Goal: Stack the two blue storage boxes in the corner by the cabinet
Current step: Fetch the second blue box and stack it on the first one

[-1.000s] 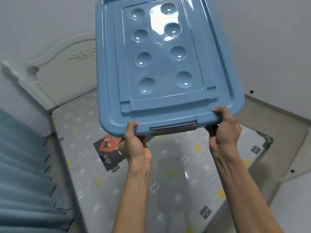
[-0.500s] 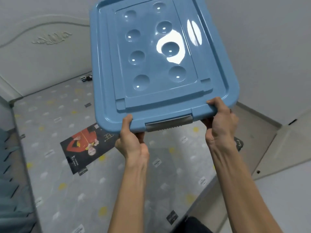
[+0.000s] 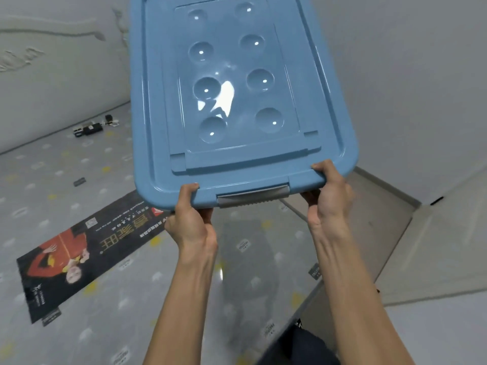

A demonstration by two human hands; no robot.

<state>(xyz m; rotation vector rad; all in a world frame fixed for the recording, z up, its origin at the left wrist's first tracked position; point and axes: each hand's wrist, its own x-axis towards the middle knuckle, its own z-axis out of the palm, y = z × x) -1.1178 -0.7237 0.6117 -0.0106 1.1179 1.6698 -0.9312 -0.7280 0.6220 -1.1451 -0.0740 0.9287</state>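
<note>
Blue storage box (image 3: 237,101) held above my patterned mat (image 3: 110,299), poster (image 3: 87,248) left of it, left hand (image 3: 191,219) and right hand (image 3: 326,196) clamped on its near rim

A bare mattress wrapped in clear plastic (image 3: 87,306), its grey cover dotted with white and yellow marks and small dark labels, fills the lower left. A dark glossy poster with a red-clad figure and large pale characters (image 3: 87,248) lies flat on it. Near the white carved headboard (image 3: 58,75), a few small black items (image 3: 89,129) sit on the mattress. Plain white walls (image 3: 421,88) meet at right above a beige floor strip (image 3: 369,219).
</note>
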